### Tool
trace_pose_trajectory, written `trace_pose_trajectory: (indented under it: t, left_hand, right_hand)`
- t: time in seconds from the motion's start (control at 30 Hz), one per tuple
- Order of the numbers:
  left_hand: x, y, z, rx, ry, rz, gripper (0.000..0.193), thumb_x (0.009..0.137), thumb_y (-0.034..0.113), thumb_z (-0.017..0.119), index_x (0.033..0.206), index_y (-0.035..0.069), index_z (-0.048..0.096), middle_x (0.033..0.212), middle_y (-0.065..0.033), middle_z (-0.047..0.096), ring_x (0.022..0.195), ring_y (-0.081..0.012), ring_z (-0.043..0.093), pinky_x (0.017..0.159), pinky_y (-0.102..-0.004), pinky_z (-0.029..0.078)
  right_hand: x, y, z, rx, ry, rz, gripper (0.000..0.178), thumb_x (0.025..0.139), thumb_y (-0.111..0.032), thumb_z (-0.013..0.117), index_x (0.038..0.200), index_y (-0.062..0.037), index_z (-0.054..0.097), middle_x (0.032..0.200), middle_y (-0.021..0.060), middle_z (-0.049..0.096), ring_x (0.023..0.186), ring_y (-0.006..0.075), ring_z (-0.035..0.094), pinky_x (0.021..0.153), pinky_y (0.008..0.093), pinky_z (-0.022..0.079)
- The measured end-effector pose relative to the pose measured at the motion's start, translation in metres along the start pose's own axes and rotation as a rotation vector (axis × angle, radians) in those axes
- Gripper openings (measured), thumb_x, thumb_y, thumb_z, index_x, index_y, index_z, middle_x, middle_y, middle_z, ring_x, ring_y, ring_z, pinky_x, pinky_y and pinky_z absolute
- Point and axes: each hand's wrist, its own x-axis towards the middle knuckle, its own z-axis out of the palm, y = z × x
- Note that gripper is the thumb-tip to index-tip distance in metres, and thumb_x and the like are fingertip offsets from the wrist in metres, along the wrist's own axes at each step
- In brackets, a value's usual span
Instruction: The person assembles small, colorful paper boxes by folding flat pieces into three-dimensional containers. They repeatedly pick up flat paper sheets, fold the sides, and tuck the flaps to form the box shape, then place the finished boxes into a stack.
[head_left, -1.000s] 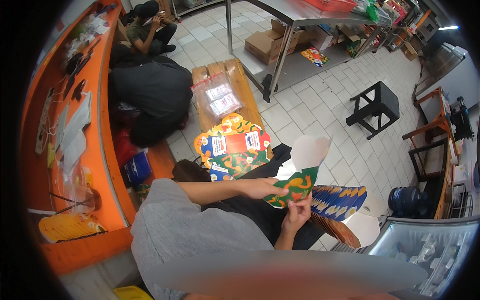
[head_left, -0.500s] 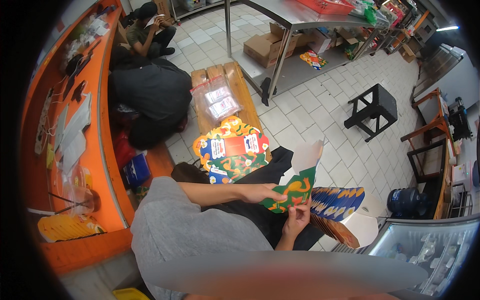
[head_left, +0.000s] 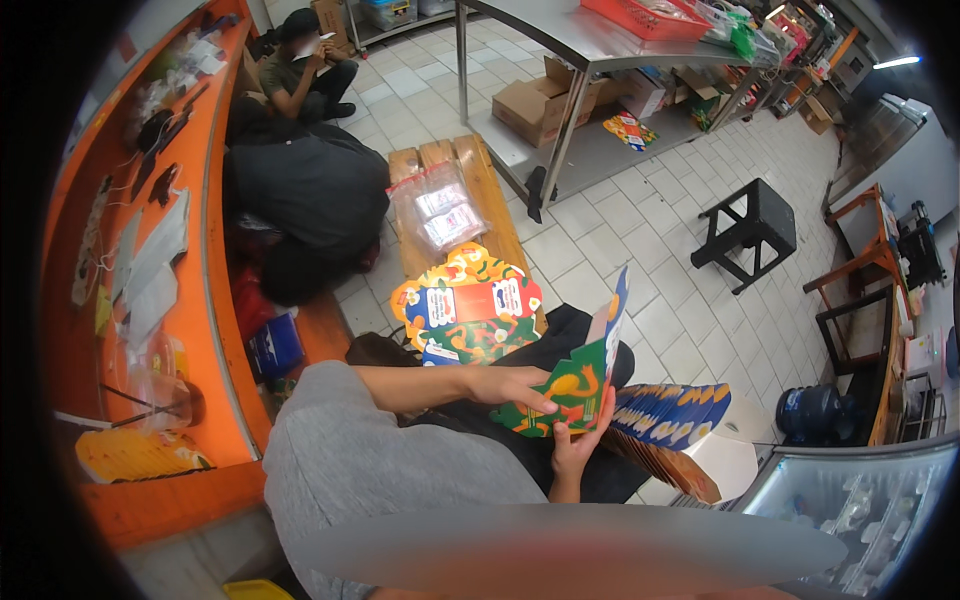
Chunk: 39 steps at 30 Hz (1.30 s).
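Green printed carton held between two hands

Pale, matt-looking rectangular tiles make up the floor (head_left: 650,250), with dark joints between them. At the left runs a smooth, painted orange counter (head_left: 205,290), its edge curved by the lens. A brushed-looking steel table (head_left: 545,30) stands on slim metal legs at the top. Nearer the middle is a bench (head_left: 480,170) of wooden planks with visible gaps, and to its right a black stool (head_left: 770,215) with a square seat and open, braced sides.

A nested stack (head_left: 680,415) of blue-and-orange cartons fans out just right of the person, its edges forming close ridges. Scalloped, flat card sheets (head_left: 470,310), brightly printed, lie on the bench's near end; beyond them rests a wrinkled clear plastic bag (head_left: 425,225) with white packets inside.

The carton (head_left: 580,385) is above the person's lap, between the bench's near end and the nested stack. It is stiff, smooth card, folded, with angular edges. Its long axis slants from lower left to upper right; a narrow blue-edged flap points toward the top of the view, leaning slightly right.

The left hand (head_left: 505,385) pinches the carton's left part, thumb flat on the green face. The right hand (head_left: 577,447) grips the lower right, thumb at the bottom edge, fingers partly hidden behind.
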Motion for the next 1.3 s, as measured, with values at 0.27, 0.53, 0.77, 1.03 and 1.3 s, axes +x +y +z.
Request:
trace_pose_trajectory:
  t: [0.27,0.53,0.77,1.03,1.3]
  left_hand:
    - [-0.012,0.027,-0.010,0.307,0.021,-0.132,0.057,0.091,0.044,0.049,0.124,-0.003,0.048,0.116,-0.0126,0.057,0.106,-0.0189,0.052,0.091,-0.0323,0.041]
    - [-0.005,0.022,-0.008,0.358,0.472,0.201,0.024,0.088,0.021,0.062,0.101,0.005,0.049,0.095,-0.0093,0.060,0.094,-0.0129,0.057,0.076,-0.0265,0.045]
    - [-0.003,0.012,-0.013,0.682,0.246,0.116,0.017,0.084,0.014,0.062,0.088,0.000,0.052,0.077,-0.0094,0.058,0.075,-0.0192,0.058,0.071,-0.0308,0.045]
    - [-0.003,-0.008,-0.011,-0.029,-0.103,0.024,0.026,0.086,0.012,0.060,0.106,-0.004,0.058,0.107,-0.0105,0.058,0.102,-0.0161,0.053,0.090,-0.0292,0.040]
    - [-0.004,-0.018,-0.018,-0.780,-0.172,0.136,0.075,0.088,0.058,0.041,0.133,-0.002,0.035,0.136,-0.0141,0.042,0.126,-0.0248,0.041,0.106,-0.0350,0.028]
  right_hand:
    - [-0.016,0.002,0.016,-0.071,-0.072,-0.013,0.097,0.074,-0.025,0.077,0.143,-0.0018,0.014,0.144,0.0169,0.027,0.129,0.0261,0.034,0.106,0.0389,0.030]
    - [-0.013,0.018,-0.009,-0.232,-0.103,0.023,0.072,0.080,-0.038,0.068,0.133,0.0009,0.039,0.135,0.0200,0.040,0.122,0.0311,0.044,0.100,0.0402,0.036]
    - [0.014,-0.011,-0.009,-0.776,-0.034,-0.432,0.053,0.074,-0.024,0.074,0.117,-0.0004,0.055,0.119,0.0207,0.055,0.109,0.0340,0.054,0.095,0.0410,0.040]
    - [0.024,-0.020,-0.001,-0.708,-0.219,-0.468,0.031,0.073,-0.002,0.065,0.104,0.0012,0.064,0.101,0.0165,0.066,0.096,0.0335,0.062,0.088,0.0409,0.046]
    - [0.024,-0.027,-0.007,-0.661,0.013,-0.369,0.015,0.079,0.003,0.059,0.091,0.0036,0.067,0.084,0.0151,0.068,0.079,0.0274,0.066,0.074,0.0330,0.051]
